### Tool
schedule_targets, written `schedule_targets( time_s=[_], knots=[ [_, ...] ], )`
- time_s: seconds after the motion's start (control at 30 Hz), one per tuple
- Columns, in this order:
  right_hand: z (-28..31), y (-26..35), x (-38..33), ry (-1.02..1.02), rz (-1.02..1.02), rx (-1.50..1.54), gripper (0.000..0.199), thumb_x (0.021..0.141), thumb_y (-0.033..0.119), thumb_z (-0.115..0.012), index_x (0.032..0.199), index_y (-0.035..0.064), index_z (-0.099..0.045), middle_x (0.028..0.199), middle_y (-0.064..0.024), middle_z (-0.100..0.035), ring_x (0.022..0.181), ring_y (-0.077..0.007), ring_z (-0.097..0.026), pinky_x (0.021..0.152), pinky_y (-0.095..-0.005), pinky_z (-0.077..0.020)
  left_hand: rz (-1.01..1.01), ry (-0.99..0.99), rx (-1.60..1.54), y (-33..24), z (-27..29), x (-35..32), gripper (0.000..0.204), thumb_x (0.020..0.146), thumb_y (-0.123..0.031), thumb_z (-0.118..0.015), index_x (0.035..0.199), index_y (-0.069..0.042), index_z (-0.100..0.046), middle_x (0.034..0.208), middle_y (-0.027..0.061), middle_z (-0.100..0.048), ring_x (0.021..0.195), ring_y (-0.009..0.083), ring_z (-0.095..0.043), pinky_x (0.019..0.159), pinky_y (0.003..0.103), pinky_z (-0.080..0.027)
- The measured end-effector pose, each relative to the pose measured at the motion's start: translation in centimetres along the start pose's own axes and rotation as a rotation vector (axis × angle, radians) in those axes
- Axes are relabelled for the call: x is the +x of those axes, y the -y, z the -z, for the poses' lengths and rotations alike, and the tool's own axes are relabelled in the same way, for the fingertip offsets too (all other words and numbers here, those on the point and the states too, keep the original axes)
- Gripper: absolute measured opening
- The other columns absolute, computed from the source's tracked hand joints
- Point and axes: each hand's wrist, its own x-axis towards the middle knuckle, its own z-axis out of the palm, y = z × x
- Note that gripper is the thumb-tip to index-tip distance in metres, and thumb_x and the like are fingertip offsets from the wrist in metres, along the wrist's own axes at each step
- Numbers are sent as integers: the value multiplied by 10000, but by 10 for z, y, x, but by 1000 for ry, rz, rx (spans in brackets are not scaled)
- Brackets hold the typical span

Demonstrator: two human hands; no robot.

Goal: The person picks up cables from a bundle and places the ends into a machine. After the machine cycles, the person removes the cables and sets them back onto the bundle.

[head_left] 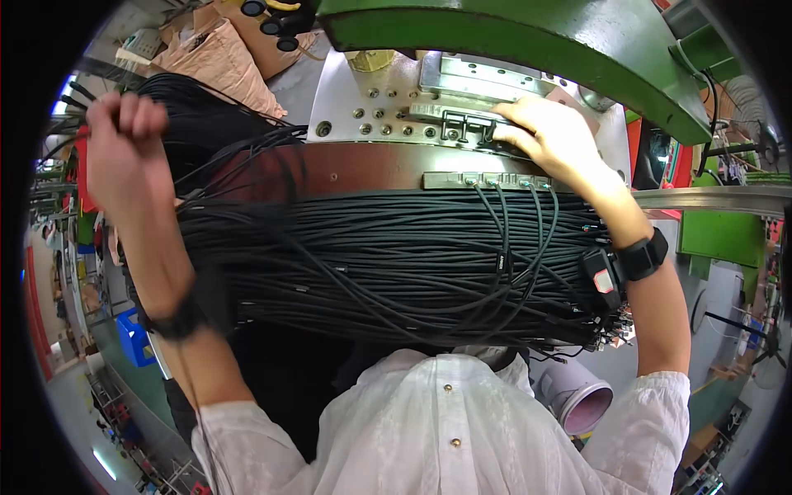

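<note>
While both arms reach forward over the person's lap, the scene holds these items:

Left hand: the left hand [124, 136] is raised at the left of the view and curled into a fist, clasped on a few black cable strands [216, 136] that run from it toward the bench.

Right hand: the right hand [554, 136] lies palm down on the metal fixture block [450, 120], fingers spread and flat, pressing rather than gripping; whether anything sits under the fingertips cannot be told.

Cable bundle: a thick bundle of black cables [371, 264] lies crosswise between the person's chest and the bench edge, stretching from the left forearm to the right wrist.

Connector strip: a narrow grey connector strip [487, 179] sits on the bench edge just below the right hand, with several cables plugged in and hanging down into the bundle.

Bench plate: a grey metal plate [363, 91] with rows of bolt holes carries the fixture block.

Machine frame: a green machine frame [528, 37] arches over the plate.

Wrists: a black wristband [643, 254] is on the right wrist, a dark band [175, 323] on the left.

Clothing: a white buttoned shirt [437, 412] fills the lower edge.

Surroundings: a brown paper bag [219, 62] rests beyond the left hand; a pale roll [582, 396] stands near the right elbow.
</note>
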Motion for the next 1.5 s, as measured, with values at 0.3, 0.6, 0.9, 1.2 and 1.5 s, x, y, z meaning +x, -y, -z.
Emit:
schedule_targets(
  time_s=[0.3, 0.6, 0.9, 1.2, 1.5],
  knots=[
    [-11, 30, -50, 49, -14, 314, 248, 871, 173, -657, 1093, 64, -654, 954, -101, -622, 904, -290, -600, 827, -368, -486, 914, 930, 167, 89, -4, -40, 320, 987, -105, -408, 1123, 109, -602, 1068, 198, -681, 899, 257, -696, 779, 293, -568],
    [4, -10, 49, -166, 100, -553, 326, 882, 182, -593, 1186, 71, -632, 1136, -127, -663, 1042, -319, -625, 893, -379, -504, 1346, 759, -532, 120, -133, -102, 396, 1016, -337, -490, 1122, 40, -549, 753, 89, -648, 650, 182, -613, 646, 318, -523],
    [18, -60, 53, -19, -547, -117, 282, 876, 168, -587, 1130, 47, -613, 1109, -179, -629, 978, -346, -606, 828, -415, -488, 995, 743, -68, 199, -145, -34, 368, 984, -300, -488, 1055, 44, -596, 725, 83, -571, 626, 217, -545, 597, 365, -476],
    [9, -16, 11, -33, -513, -186, 198, 871, 164, -578, 972, 8, -644, 935, -196, -654, 795, -371, -626, 677, -459, -506, -378, 846, 896, 189, -128, -28, 253, 948, -188, -516, 1042, 6, -648, 927, 172, -652, 827, 320, -622, 734, 405, -503],
    [-4, -44, 6, -266, -262, 145, 248, 912, 241, -634, 995, 11, -678, 845, -143, -670, 753, -256, -632, 678, -379, -506, -735, 994, 980, 195, -124, -24, 198, 917, -113, -548, 1026, 6, -664, 931, 203, -669, 825, 353, -637, 726, 423, -517]
  ],
)
